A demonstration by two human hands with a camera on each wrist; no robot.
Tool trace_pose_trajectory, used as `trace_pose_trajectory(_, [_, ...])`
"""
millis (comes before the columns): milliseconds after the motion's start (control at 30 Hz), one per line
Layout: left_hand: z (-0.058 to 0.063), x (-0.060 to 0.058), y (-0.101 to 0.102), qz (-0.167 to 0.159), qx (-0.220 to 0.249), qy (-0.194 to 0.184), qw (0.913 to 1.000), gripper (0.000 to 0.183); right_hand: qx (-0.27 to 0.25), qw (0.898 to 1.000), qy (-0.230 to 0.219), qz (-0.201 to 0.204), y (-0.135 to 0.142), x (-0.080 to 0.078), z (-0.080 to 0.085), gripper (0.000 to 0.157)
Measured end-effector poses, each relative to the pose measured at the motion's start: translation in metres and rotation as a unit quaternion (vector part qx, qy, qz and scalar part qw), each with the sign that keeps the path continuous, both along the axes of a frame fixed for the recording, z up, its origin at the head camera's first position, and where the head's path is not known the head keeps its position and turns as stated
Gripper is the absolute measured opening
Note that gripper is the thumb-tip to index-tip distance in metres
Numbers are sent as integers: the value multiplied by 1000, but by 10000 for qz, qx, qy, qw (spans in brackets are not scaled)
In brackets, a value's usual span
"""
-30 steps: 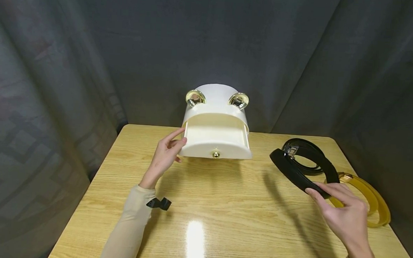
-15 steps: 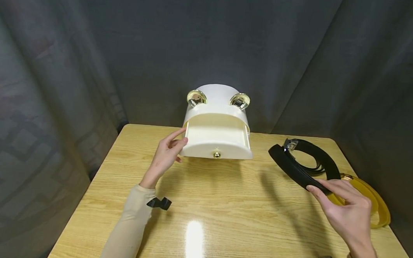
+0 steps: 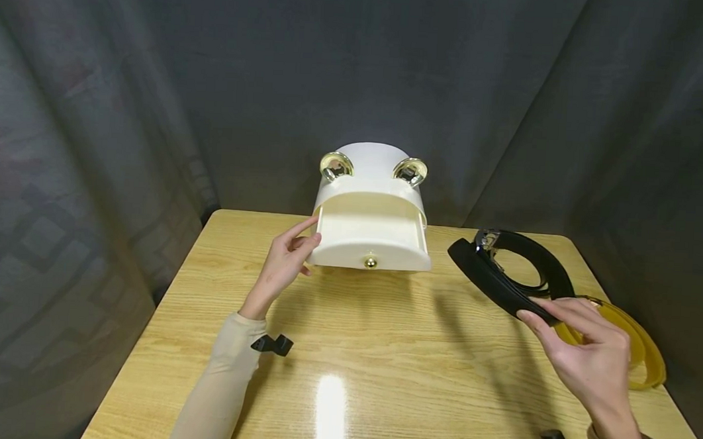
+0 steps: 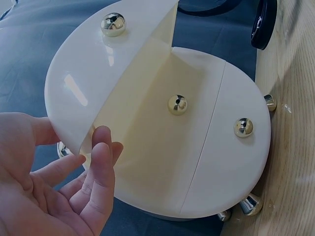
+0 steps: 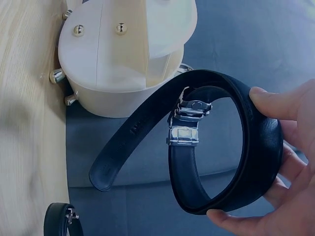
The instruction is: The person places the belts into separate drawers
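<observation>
The left hand [image 3: 282,259] pinches the left edge of the pulled-out drawer [image 3: 350,254] of a white cabinet [image 3: 372,157] on the table [image 3: 392,354]; the right hand [image 3: 589,351] grips a coiled black belt [image 3: 487,278] with a silver buckle [image 5: 184,134], raised above the table's right side, near a yellow belt [image 3: 650,346] and another black belt [image 5: 51,221]

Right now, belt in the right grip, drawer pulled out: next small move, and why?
Probably carry the black belt left with the right grip until it's above the drawer. The belt is loosely coiled and held off the table, to the right of the drawer, which is out with its interior facing up; the left grip is on its edge.
</observation>
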State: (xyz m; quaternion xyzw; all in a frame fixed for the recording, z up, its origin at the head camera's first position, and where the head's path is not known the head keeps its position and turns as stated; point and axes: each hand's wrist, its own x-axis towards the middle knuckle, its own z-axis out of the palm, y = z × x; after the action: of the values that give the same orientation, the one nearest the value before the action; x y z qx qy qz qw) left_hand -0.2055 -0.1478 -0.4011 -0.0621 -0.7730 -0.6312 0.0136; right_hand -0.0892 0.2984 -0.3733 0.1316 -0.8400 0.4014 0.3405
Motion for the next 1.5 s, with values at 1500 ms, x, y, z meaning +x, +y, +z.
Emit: trace_pose_trajectory(1500, [-1,-3,2,-9,-39,-74,10000,50,-195,9919,632,1081,-45,-28,26,27])
